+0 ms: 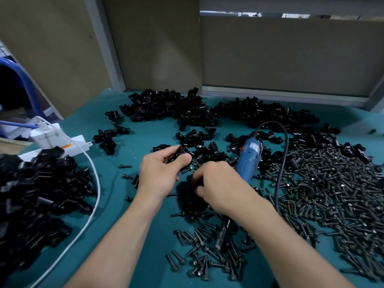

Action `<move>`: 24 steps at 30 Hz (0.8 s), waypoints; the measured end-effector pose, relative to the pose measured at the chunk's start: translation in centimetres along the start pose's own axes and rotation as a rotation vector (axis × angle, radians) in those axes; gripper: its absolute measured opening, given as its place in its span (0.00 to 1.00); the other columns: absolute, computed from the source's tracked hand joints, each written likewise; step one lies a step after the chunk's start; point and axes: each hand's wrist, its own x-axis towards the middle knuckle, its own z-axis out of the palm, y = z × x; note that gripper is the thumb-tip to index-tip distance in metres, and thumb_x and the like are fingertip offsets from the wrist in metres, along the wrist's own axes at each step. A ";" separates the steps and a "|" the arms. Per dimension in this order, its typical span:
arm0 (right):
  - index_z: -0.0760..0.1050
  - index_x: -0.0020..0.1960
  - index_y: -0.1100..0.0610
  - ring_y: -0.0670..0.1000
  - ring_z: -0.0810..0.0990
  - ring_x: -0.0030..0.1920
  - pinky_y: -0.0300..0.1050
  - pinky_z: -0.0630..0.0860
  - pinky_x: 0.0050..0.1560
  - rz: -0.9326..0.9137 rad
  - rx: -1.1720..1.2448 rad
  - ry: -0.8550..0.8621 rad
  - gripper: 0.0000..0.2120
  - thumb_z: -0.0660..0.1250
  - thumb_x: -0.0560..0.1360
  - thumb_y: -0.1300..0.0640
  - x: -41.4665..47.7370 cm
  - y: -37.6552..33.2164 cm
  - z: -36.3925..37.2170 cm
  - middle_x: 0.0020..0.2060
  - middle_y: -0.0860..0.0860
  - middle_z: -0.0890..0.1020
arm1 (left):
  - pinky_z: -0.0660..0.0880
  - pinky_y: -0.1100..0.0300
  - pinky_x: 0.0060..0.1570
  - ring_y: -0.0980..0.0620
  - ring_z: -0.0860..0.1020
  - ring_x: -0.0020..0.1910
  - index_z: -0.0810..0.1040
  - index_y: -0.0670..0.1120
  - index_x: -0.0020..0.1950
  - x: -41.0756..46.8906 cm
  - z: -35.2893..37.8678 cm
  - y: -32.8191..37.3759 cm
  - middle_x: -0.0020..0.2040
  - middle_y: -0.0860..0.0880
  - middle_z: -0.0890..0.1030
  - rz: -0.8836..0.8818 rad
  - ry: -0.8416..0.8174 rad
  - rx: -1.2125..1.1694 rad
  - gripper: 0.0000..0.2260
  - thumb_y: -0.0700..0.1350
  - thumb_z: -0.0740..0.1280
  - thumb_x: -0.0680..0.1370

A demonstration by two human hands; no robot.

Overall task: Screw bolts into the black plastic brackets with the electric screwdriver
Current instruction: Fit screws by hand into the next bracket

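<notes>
The single black plastic bracket (179,155) being worked on is raised just above the teal counter (145,138) near its middle. The left hand (160,173) grips it, thumb across the front and fingers curled behind.

The right hand (218,183) is just beside it, knuckles up and fingers curled down towards the counter. What they enclose is hidden, so I cannot tell whether this hand grips anything.

The blue-bodied electric screwdriver (249,159) lies tilted just behind the right hand, its lower end passing out of sight under the wrist. A dark metal cylinder showing below the forearm is possibly its nose. Its black cord (280,173) loops up and over, then runs down along the right forearm.

A large heap of dark steel flanged bolts (332,194) covers the right of the counter. A thinner scatter of the same bolts (203,252) lies between the forearms.

Loose piles of black brackets (166,109) sit along the back. A further heap of black parts (35,183) occupies the left edge.

A white cable (94,173) curves past that heap from a white power strip (68,142). Beige board panels (291,55) stand behind the counter.
</notes>
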 end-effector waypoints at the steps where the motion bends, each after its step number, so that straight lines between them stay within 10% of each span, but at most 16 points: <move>1: 0.84 0.48 0.52 0.54 0.82 0.40 0.46 0.80 0.39 0.007 0.018 0.010 0.04 0.71 0.77 0.59 0.0 0.2 -0.1 0.41 0.52 0.85 | 0.74 0.65 0.32 0.57 0.76 0.26 0.84 0.58 0.61 0.0 0.0 0.0 0.45 0.54 0.87 -0.007 0.000 0.002 0.18 0.51 0.81 0.72; 12: 0.83 0.49 0.47 0.52 0.82 0.42 0.50 0.83 0.44 0.059 0.052 0.131 0.11 0.66 0.80 0.61 -0.3 0.8 -2.0 0.41 0.49 0.84 | 0.76 0.66 0.35 0.56 0.75 0.28 0.82 0.50 0.66 0.0 -0.1 0.3 0.39 0.55 0.87 0.038 -0.060 -0.105 0.30 0.57 0.78 0.65; 24: 0.76 0.47 0.55 0.51 0.69 0.33 0.47 0.71 0.37 0.069 -0.255 0.015 0.13 0.62 0.70 0.70 -1.3 -1.0 -1.9 0.33 0.50 0.71 | 0.76 0.66 0.33 0.57 0.74 0.28 0.84 0.49 0.63 -0.2 0.0 0.6 0.36 0.56 0.85 0.034 -0.071 -0.120 0.16 0.44 0.77 0.75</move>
